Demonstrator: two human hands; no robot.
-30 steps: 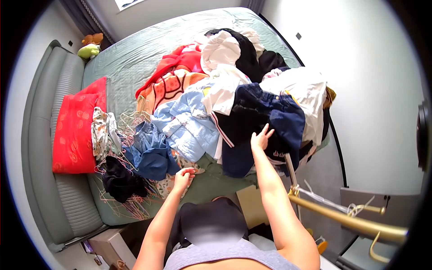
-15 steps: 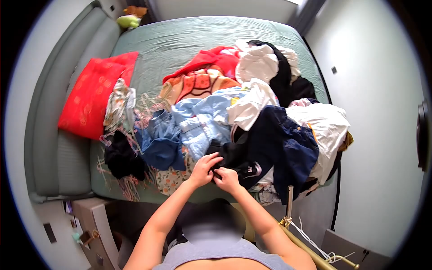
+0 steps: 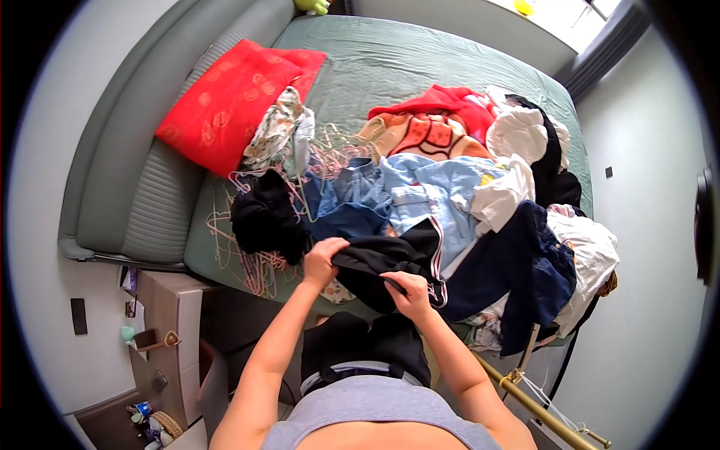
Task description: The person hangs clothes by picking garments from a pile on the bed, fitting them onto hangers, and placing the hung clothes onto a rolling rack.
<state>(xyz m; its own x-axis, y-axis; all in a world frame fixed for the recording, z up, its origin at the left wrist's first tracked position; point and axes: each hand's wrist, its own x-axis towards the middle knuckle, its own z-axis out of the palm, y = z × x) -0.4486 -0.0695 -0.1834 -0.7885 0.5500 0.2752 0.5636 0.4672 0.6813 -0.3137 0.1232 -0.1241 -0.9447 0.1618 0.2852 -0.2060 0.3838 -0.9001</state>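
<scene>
A black garment with white-and-red striped trim (image 3: 375,259) stretches between my two hands at the near edge of the bed. My left hand (image 3: 323,262) grips its left end, and my right hand (image 3: 409,295) holds its near edge, fingers closed on the cloth. Just beyond it lie a light blue garment (image 3: 431,195) and blue denim (image 3: 349,206). Navy trousers (image 3: 525,255) are to the right. A black bundle (image 3: 266,214) rests on pink and white hangers (image 3: 262,274) left of my left hand.
Red pillows (image 3: 225,105) lean by the grey headboard (image 3: 112,180). Red, orange and white clothes are heaped farther back on the green sheet (image 3: 390,56). A gold rail (image 3: 536,409) stands at lower right, a bedside cabinet (image 3: 169,330) at lower left.
Both hands have closed on the black garment and drawn it left out of the pile, away from the navy trousers. It is now spread between them. The view has turned towards the headboard.
</scene>
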